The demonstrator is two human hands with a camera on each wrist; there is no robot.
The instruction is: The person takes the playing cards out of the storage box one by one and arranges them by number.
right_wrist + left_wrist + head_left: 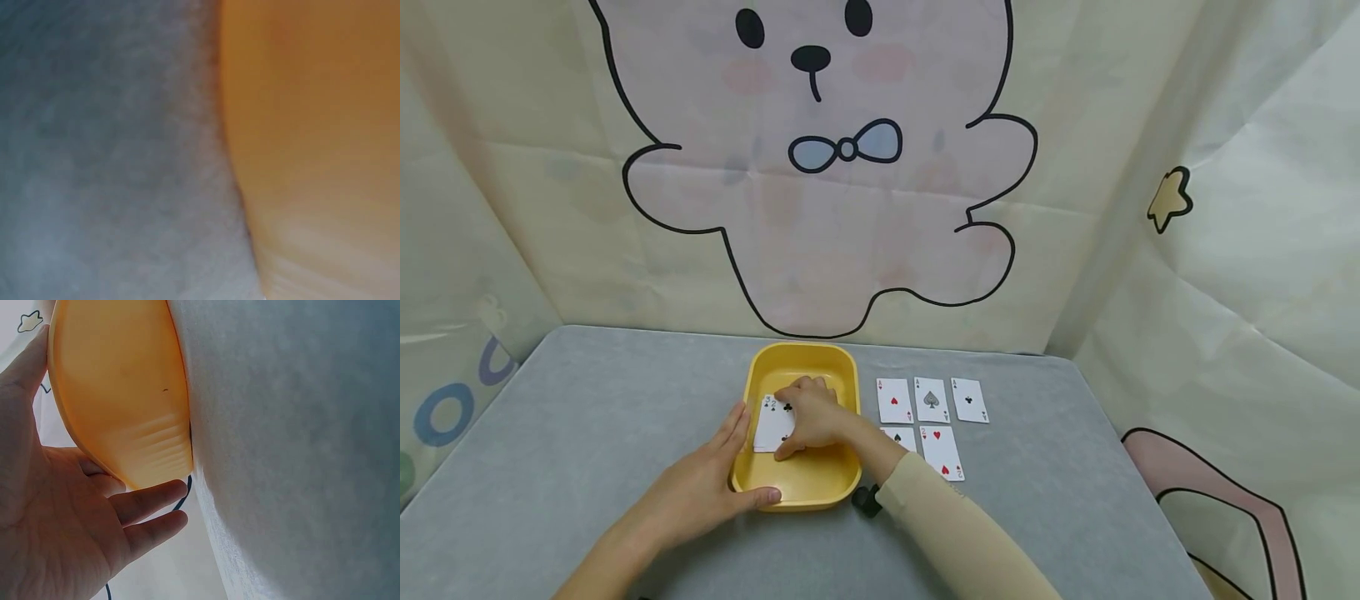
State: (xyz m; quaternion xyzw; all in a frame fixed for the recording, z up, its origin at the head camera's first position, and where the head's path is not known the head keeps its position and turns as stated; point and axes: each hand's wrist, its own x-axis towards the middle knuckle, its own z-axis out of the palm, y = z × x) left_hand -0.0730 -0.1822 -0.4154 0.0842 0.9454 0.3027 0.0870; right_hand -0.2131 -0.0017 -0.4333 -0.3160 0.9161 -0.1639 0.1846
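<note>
A yellow tray [797, 492] stands on the table, with white playing cards [767, 433] inside it; a clubs card faces up on top. My left hand [703, 479] holds the tray at its left side, thumb over the near rim. In the left wrist view, two of its fingers bend at the rim and the other two stretch out beside the tray's wall. Reaching in from the right, my right hand [815, 414] grips the top clubs card, fingers at its far edge and thumb at its near edge. The right wrist view shows only tray wall and tabletop.
Right of the tray lie the ace of hearts [894, 402], ace of spades [932, 400] and ace of clubs [970, 401] in a row. Nearer are a partly covered spade card [900, 437] and the two of hearts [942, 450], beside my sleeve. Printed cloth walls surround the grey table [625, 400].
</note>
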